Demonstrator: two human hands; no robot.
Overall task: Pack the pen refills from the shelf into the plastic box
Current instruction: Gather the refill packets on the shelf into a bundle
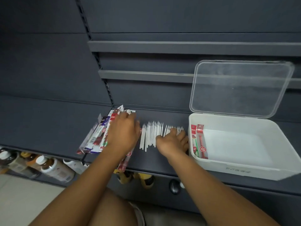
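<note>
Centre frame: left grip (pixel 123 132) laid flat on packaged refills (pixel 96 137); right grip (pixel 174 141) bent over loose refills (pixel 150 136), hold unconfirmed. Plastic box (pixel 236 170) at frame right, lid open. Risk: thin refills scattered off shelf (pixel 48 128) if raked loosely.

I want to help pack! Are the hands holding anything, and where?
The right hand curls over loose refills mid-length; the left hand lies flat on packets. Firm grip: unclear.
</note>
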